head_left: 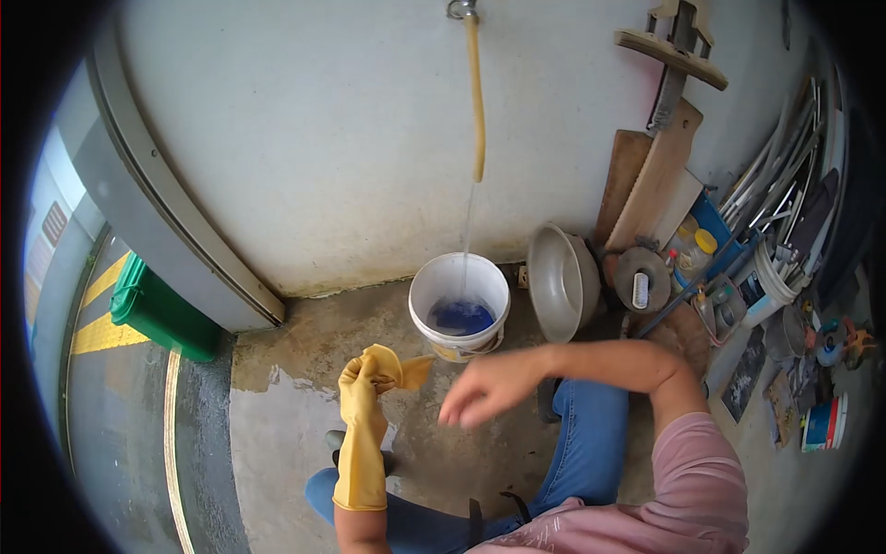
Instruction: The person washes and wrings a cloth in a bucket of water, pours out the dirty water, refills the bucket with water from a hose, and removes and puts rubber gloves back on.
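My left hand (pixel 363 377) wears a long yellow rubber glove and is closed on a second yellow glove (pixel 412 371), which sticks out to the right of the fingers. My right hand (pixel 494 388) is bare and hangs to the right of it, slightly blurred, touching nothing; its fingers are curled loosely and point down to the left. Beyond both hands stands a white bucket (pixel 421 294) with blue at its bottom. Water runs into it from a yellowish hose (pixel 478 111) on a wall tap (pixel 461 8).
A metal basin (pixel 556 282) leans right of the bucket. Wooden boards (pixel 657 175), a blue crate (pixel 715 226) and a white pail of rods (pixel 771 277) crowd the right side. A green bin (pixel 161 309) stands at the left beyond the wall edge.
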`<state>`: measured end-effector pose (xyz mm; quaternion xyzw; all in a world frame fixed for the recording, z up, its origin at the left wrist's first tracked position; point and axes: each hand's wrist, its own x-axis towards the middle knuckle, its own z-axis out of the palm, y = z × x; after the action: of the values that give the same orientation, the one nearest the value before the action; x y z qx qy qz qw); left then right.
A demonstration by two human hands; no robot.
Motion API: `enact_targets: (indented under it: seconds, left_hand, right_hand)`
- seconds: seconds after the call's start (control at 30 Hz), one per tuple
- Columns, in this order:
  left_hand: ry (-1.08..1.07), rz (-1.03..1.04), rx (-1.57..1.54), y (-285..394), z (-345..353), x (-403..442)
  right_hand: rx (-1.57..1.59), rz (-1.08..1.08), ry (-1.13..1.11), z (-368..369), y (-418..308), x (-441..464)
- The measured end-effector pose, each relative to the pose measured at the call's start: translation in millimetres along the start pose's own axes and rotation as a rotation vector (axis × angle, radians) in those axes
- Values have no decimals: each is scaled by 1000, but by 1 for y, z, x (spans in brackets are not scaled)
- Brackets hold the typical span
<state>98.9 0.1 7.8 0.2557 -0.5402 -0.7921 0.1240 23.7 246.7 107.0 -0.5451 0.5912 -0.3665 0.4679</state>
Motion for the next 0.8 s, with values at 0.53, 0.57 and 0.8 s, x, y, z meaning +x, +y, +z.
enact_targets:
  seconds: [0.53,0.57,0.8]
  left_hand:
    - [-331,35,-269,16,-2,0]
    - [-354,43,-293,13,-6,3]
    - [-307,-35,-238,5,-9,7]
  right_hand:
    - [111,195,942,-47,116,27]
    - [123,209,958,-44,125,29]
    - [-167,-23,1557,-213,112,-71]
